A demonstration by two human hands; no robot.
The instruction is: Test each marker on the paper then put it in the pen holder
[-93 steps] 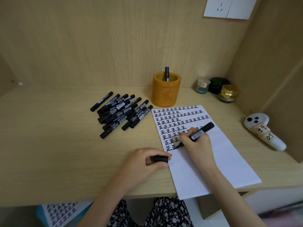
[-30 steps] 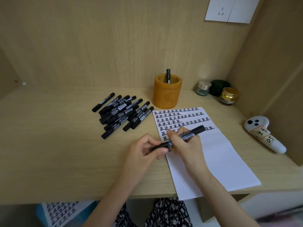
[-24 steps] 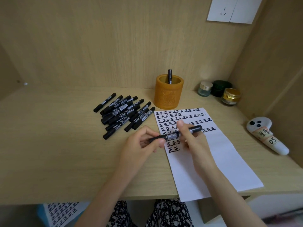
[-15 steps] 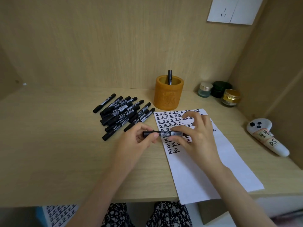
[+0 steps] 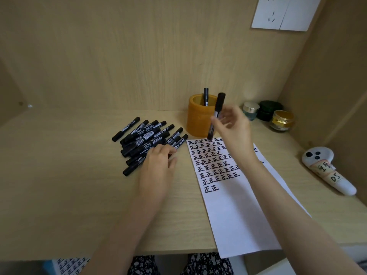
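Wood desk (image 5: 59, 195) w/ paper (image 5: 238, 215), wood walls (image 5: 119, 56), socket (image 5: 278, 12) top rt.

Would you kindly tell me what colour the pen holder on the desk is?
The pen holder is a plain orange-amber, seen best in the head view.

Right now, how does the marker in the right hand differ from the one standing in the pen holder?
The held marker is pinched by the right hand in the air in front of the pen holder, tilted and almost wholly visible. The stored marker stands nearly upright inside the holder, only its top showing. Both are black with white labels.
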